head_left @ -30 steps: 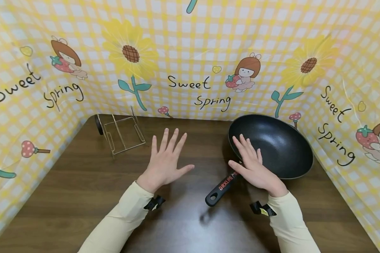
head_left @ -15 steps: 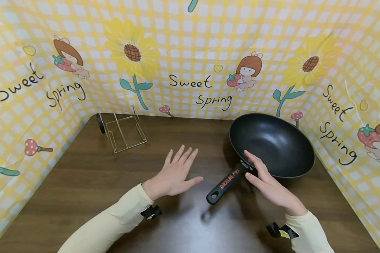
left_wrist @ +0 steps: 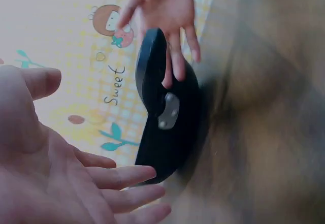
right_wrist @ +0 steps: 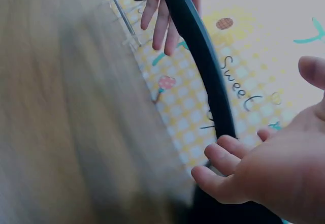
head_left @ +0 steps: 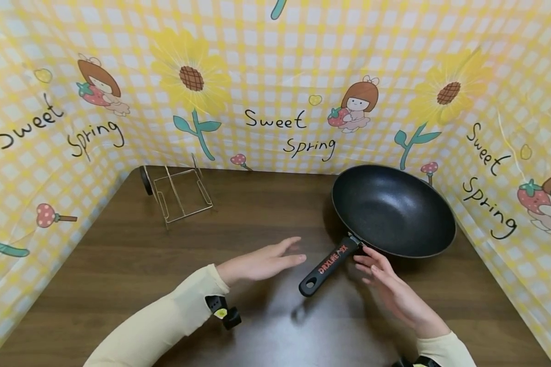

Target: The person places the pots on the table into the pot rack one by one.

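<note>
A black wok (head_left: 395,211) sits at the back right, its long handle (head_left: 326,267) with red lettering pointing toward the front left. To the left of that handle is my left hand (head_left: 260,262), thumb and fingers extended and nothing in its grasp. My right hand (head_left: 401,293) is just right of the handle's base, below the wok's rim, with relaxed, slightly bent fingers. In the left wrist view the handle (left_wrist: 150,71) rises between the two hands. Fingertips of the right hand (right_wrist: 274,158) overlap the handle's lower end in the right wrist view.
A wire rack (head_left: 181,196) with a black round part stands at the back left of the brown wooden table (head_left: 96,285). A yellow checked cloth (head_left: 275,76) with printed flowers walls the table at the back and both sides.
Both hands have turned from palms down to thumbs up. They have come lower and nearer the front, and the right hand has drawn back from over the wok's edge. Wok and rack stay put.
</note>
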Tool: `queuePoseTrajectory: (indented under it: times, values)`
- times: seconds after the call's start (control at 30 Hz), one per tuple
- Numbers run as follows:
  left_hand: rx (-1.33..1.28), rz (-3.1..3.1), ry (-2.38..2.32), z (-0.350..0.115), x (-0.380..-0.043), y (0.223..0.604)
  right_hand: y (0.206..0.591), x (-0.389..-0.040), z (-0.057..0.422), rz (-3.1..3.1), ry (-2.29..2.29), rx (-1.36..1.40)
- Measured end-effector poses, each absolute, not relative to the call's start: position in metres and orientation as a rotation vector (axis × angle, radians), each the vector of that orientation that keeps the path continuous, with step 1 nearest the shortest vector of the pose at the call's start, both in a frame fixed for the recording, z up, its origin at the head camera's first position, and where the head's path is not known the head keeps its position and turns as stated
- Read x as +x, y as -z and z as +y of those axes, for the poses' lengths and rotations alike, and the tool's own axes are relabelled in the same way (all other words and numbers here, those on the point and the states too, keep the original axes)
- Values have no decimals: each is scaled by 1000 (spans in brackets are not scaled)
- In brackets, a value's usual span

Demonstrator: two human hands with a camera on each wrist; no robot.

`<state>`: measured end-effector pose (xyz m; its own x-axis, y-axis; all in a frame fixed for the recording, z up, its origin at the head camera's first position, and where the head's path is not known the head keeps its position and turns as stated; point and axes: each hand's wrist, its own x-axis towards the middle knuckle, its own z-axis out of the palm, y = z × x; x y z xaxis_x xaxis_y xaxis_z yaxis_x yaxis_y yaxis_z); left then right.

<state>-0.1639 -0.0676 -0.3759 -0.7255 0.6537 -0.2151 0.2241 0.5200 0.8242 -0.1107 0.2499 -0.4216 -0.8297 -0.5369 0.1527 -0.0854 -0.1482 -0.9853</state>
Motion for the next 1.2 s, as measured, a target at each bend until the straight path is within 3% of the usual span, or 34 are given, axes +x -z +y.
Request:
queuePoseTrajectory:
  times: [0.33, 0.77, 1.2]
  values:
    - [465, 1552, -1536, -49, -163, 395, 430, -123, 232, 1472, 2165, -321]
    - [303, 851, -1640, -33, -157, 412, 437, -149, 200, 1006, 2430, -66]
    - [156, 722, -1733, -26, -153, 420, 448, -157, 184, 422, 2713, -124]
